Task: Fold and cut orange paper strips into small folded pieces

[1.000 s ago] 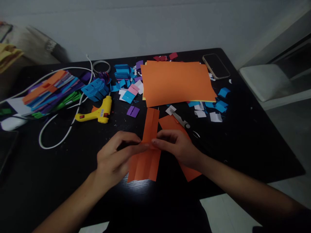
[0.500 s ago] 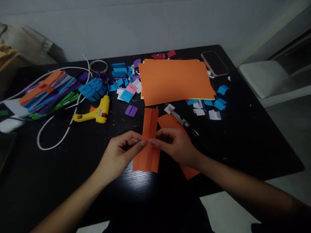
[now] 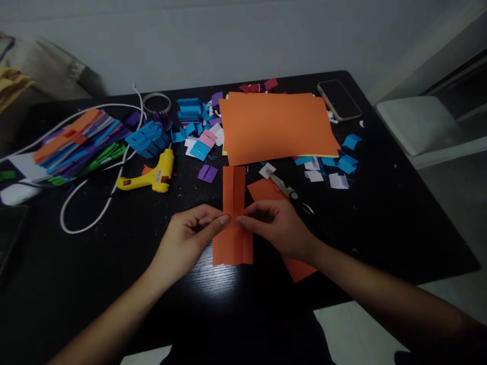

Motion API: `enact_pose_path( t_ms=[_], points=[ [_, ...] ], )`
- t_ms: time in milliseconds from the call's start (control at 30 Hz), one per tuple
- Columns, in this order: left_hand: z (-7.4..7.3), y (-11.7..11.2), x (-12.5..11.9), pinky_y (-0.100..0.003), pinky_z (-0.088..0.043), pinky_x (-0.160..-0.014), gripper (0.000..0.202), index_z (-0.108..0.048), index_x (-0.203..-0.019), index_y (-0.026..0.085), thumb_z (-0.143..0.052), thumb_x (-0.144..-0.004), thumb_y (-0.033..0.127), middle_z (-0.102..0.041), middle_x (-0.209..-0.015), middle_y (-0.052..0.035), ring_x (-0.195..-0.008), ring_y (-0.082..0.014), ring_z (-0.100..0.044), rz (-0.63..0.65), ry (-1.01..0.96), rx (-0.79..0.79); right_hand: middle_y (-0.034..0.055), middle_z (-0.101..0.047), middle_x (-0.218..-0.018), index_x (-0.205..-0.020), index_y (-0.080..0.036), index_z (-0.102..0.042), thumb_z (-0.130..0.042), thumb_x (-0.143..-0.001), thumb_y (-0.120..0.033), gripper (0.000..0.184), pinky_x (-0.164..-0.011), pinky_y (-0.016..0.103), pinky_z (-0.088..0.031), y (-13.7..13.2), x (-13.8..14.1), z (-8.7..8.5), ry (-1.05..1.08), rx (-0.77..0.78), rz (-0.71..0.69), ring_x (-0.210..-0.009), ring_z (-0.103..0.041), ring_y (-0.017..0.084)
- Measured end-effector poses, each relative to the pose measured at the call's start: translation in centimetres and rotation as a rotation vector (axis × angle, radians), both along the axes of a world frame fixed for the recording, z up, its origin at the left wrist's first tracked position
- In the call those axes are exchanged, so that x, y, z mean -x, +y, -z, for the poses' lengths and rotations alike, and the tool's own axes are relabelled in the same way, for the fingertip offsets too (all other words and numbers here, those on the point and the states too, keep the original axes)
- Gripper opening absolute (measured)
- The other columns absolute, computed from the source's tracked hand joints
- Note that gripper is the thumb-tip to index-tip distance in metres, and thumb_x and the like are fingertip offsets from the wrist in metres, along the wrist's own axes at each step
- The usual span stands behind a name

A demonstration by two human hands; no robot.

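Orange paper (image 3: 233, 235), creased lengthwise, narrows beyond the pinching fingers (image 3: 223, 220).

By the folded orange paper (image 3: 233, 246), some fingertips of the left hand (image 3: 192, 234) and right hand (image 3: 279, 228) are hidden, while the loose orange piece (image 3: 299, 268) is partly covered by the right hand. All but thin edges of the yellow sheet (image 3: 315, 155) are concealed by the orange sheet (image 3: 279, 126). The print on the glue gun (image 3: 146, 180) cannot be read.
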State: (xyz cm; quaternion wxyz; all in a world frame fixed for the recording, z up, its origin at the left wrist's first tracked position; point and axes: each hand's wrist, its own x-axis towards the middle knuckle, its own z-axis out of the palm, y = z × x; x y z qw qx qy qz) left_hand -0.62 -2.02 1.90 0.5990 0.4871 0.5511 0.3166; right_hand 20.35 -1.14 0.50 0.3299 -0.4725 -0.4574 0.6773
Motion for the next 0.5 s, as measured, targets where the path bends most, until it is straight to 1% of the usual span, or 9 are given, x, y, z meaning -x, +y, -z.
enact_pose_path(
  t_ms=[100, 267, 367, 500],
  points=[
    [-0.18, 0.06, -0.05, -0.017, -0.044, -0.056, 0.020, -0.077, -0.083, 0.017, -0.079, -0.087, 0.037, -0.071, -0.069, 0.0002, -0.060, -0.0092, -0.059, 0.028, -0.005, -0.033, 0.0028, -0.075, -0.080, -0.083, -0.017, -0.078, -0.084, -0.081, -0.042, 0.026, -0.067, 0.029, -0.050, -0.01, 0.00, 0.05, -0.025, -0.035, -0.008, -0.074, -0.067, 0.015],
    [-0.32, 0.23, -0.16, -0.016, -0.042, -0.056, 0.018, -0.074, -0.080, 0.017, -0.077, -0.088, 0.032, -0.065, -0.066, 0.0031, -0.059, -0.0074, -0.055, 0.071, -0.023, -0.067, 0.0031, -0.075, -0.082, -0.085, -0.017, -0.079, -0.084, -0.081, -0.041, 0.024, -0.069, 0.029, -0.050, -0.08, 0.02, -0.14, -0.013, -0.020, -0.041, -0.076, -0.067, 0.016],
    [-0.34, 0.27, -0.21, -0.016, -0.040, -0.054, 0.017, -0.072, -0.077, 0.017, -0.077, -0.088, 0.029, -0.062, -0.063, 0.0042, -0.057, -0.0066, -0.052, 0.075, -0.026, -0.067, 0.0025, -0.074, -0.081, -0.085, -0.017, -0.079, -0.083, -0.083, -0.040, 0.023, -0.069, 0.029, -0.049, -0.10, -0.02, -0.26, -0.016, -0.024, -0.055, -0.076, -0.065, 0.015],
    [-0.42, 0.17, -0.29, -0.015, -0.042, -0.055, 0.014, -0.074, -0.080, 0.017, -0.076, -0.089, 0.028, -0.064, -0.065, 0.0038, -0.059, -0.0066, -0.055, 0.078, -0.047, -0.047, 0.0024, -0.073, -0.079, -0.084, -0.017, -0.078, -0.080, -0.086, -0.040, 0.023, -0.067, 0.029, -0.047, -0.14, -0.04, -0.34, -0.061, -0.048, -0.067, -0.074, -0.064, 0.016]
  ],
)
